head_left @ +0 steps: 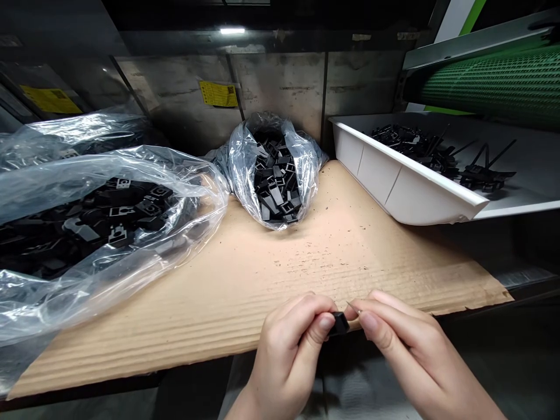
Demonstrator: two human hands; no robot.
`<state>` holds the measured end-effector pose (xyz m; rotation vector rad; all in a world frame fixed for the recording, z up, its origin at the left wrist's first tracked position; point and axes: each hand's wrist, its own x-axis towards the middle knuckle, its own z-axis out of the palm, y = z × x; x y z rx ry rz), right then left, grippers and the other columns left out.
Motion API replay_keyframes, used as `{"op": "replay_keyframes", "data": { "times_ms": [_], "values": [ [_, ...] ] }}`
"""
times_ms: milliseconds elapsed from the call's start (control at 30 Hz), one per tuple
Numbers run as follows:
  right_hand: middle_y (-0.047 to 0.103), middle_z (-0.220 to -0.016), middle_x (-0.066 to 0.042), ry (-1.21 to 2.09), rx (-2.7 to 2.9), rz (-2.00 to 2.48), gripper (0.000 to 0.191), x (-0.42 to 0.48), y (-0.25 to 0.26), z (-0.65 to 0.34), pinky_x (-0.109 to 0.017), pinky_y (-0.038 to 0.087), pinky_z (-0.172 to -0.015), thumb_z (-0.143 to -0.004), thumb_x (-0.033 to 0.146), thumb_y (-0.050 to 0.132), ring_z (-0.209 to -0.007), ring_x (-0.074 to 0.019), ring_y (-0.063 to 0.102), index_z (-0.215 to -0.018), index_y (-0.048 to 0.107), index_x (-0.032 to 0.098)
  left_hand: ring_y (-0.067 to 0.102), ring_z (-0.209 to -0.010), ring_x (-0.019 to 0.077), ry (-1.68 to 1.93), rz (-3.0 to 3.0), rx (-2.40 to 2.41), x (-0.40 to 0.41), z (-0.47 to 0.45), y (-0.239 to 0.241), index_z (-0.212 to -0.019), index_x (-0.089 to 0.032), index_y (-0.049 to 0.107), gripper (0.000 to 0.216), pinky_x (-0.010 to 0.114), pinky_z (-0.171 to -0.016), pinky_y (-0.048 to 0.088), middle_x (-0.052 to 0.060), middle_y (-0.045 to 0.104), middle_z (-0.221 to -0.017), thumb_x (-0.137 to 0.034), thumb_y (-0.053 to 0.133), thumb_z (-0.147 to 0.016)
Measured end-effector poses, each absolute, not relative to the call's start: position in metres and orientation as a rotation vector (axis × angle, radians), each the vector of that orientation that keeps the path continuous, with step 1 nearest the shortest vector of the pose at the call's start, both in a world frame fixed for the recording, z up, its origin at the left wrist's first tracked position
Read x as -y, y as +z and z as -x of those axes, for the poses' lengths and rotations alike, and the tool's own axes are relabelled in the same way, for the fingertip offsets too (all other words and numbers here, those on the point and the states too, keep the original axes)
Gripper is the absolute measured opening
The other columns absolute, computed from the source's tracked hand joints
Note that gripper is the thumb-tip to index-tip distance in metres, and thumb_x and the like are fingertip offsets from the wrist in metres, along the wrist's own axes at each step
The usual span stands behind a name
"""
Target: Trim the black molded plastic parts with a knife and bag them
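Near the front edge of the cardboard, my left hand [292, 344] is closed, pinching a small black plastic part [339, 324] between thumb and fingers. The part's blocky end sticks out toward the right; the rest is hidden by my fingers. Close beside it, my right hand [396, 335] is also closed, its thumb and fingertips around a thin, pointed blade-like piece [353, 308]. Only the tip of that piece shows, angled up and left near the black part. Whether the tip touches the part I cannot tell.
Small dark shavings dot the cardboard sheet [245, 280]. A clear bag [236, 169] of small black parts stands at the back, and a larger open bag [188, 239] of black parts lies left. At right, a white tray [406, 186] holds black pieces below a green conveyor belt [494, 81].
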<state>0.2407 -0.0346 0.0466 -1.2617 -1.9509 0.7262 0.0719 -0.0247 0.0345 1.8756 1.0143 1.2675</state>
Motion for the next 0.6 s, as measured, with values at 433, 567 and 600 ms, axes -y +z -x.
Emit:
{"op": "replay_keyframes", "data": {
  "times_ms": [433,567,600],
  "values": [
    [0.059,-0.074,-0.002,0.682,1.981,1.235,0.026,0.047,0.044,-0.242,-0.024,0.048,-0.065,-0.095,0.025,0.038,-0.072,-0.0148,0.061,-0.087,0.062,0.02,0.053,-0.061,0.0124,1.292,-1.813,-1.069,0.024,-0.074,0.036,-0.085,-0.022,0.059,0.014,0.02,-0.058,0.041,-0.002,0.056,-0.068,-0.014,0.048,-0.09],
    [0.059,-0.073,-0.001,0.616,2.014,1.191,0.023,0.046,0.044,-0.239,-0.024,0.047,-0.064,-0.093,0.021,0.04,-0.069,-0.0146,0.059,-0.081,0.059,0.02,0.052,-0.061,0.0116,1.304,-1.793,-1.077,0.024,-0.074,0.036,-0.087,-0.022,0.059,0.013,0.019,-0.057,0.041,-0.002,0.056,-0.07,-0.013,0.05,-0.09],
    [0.059,-0.073,-0.001,0.615,2.018,1.188,0.023,0.045,0.044,-0.238,-0.024,0.047,-0.064,-0.093,0.02,0.039,-0.069,-0.0146,0.059,-0.081,0.059,0.02,0.052,-0.061,0.0114,1.307,-1.791,-1.072,0.024,-0.074,0.036,-0.087,-0.022,0.059,0.013,0.019,-0.057,0.041,-0.003,0.056,-0.069,-0.013,0.05,-0.09]
  ]
}}
